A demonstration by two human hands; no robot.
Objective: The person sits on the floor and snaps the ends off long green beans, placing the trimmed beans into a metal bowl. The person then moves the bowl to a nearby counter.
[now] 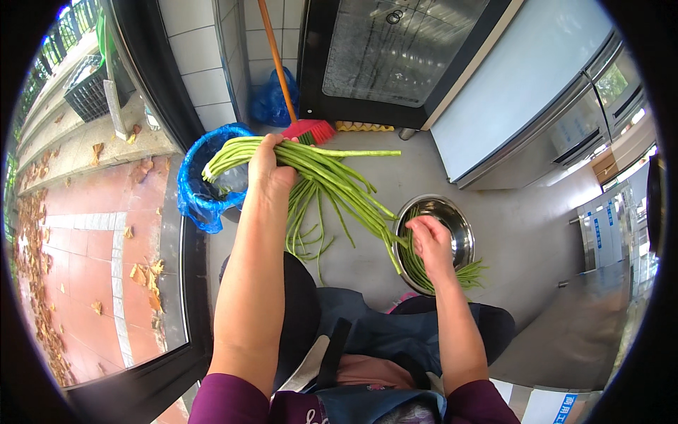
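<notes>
A thick bunch of long green beans [339, 175] is gripped near one end by my left hand [271, 165], its bound-looking pale ends beside the lined bin [192, 177]. The beans fan out to the right and hang down over the floor. My right hand [431, 241] is above a round stainless steel bowl [466, 233], its thumb and fingertips pinched together close to the far tips of the bunch. Whether a bean is between those fingers cannot be made out. More long beans [416, 265] lie in the bowl, some ends sticking out over its near right rim.
A red broom head [312, 130] on an orange handle rests behind the bunch, near a blue plastic bag [275, 98]. A dark-framed door [371, 114] and a steel fridge [519, 127] stand beyond. At left, a glass door frame [198, 297] borders paving outside with fallen leaves.
</notes>
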